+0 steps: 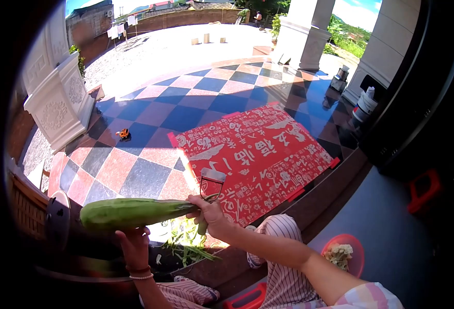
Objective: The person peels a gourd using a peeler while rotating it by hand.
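Head view, floor: a broad checkered floor of dark and pinkish square tiles (149, 177) is being lit by sun at its far side and shaded nearer.
Mat: a large red rectangular mat with pale printed characters (260, 154) is being spread flat across the tiles, its near corner lying just beyond the right hand.
Legs: two legs in pale striped trousers (283, 242) are being kept bent and parted below the forearms.
Gourd: a long green gourd with a thick rounded end and a tapering neck (129, 212) is being held lengthwise in the air, above the near floor edge, its thick end pointing left.
Bowl: a round red bowl (361, 257) is being filled partly by pale, knobbly pieces (338, 256), beside the right forearm.
Peelings: a loose heap of thin green strips (188, 242) is being lit by a bright patch below the gourd.
Right hand: the tapered neck is being pinched between the thumb and bent fingers of the right hand (211, 219).
Left hand: the left hand (134, 250) is being held palm up under the thick half, fingers parted; how firmly it is pressing cannot be told.
Peeler: a thin dark-framed peeler with a pale top plate (213, 175) is being seen upright at the right hand; its handle is being hidden.
Toy: a small orange-and-black toy (124, 134) is being left well apart, on the tiles.
Bracelets: a dark band and a pale beaded one (141, 276) are being worn on the left wrist.
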Demonstrator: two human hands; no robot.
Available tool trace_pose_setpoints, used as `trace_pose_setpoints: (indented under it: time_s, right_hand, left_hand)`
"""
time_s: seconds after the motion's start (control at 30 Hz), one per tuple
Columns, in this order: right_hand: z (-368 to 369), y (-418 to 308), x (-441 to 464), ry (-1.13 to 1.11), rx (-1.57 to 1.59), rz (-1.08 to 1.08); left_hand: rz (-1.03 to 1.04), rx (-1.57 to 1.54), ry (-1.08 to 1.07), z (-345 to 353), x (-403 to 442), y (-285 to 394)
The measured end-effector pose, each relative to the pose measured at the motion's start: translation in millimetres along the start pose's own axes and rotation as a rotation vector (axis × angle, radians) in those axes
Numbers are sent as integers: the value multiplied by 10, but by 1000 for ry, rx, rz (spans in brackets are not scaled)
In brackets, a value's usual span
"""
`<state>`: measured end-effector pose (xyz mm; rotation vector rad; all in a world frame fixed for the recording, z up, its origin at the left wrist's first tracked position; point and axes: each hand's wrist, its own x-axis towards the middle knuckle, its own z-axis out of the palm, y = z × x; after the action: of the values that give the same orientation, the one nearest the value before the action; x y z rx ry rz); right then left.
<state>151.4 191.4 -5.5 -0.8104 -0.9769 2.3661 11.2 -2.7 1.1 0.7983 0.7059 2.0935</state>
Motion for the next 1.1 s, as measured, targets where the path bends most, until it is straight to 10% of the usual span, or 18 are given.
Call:
trace_pose_setpoints:
  time_s: [0.1, 0.37, 0.63, 0.7, 1.1]
  right_hand:
    - [136, -19, -181, -29, -8, -15]
    - [366, 265, -757, -402, -326, -135]
    - [321, 1, -953, -714, -577, -443]
    - [343, 192, -848, -460, -420, -679]
    - [102, 142, -215, -302, -1008, -293]
  left_hand:
    - [136, 152, 616, -46, -40, -161]
    - [225, -57, 860, 274, 92, 79]
    - [189, -304, 648, -281, -1, 158]
    - [196, -288, 675, -288, -26, 173]
    - [35, -115, 747, 192, 86, 33]
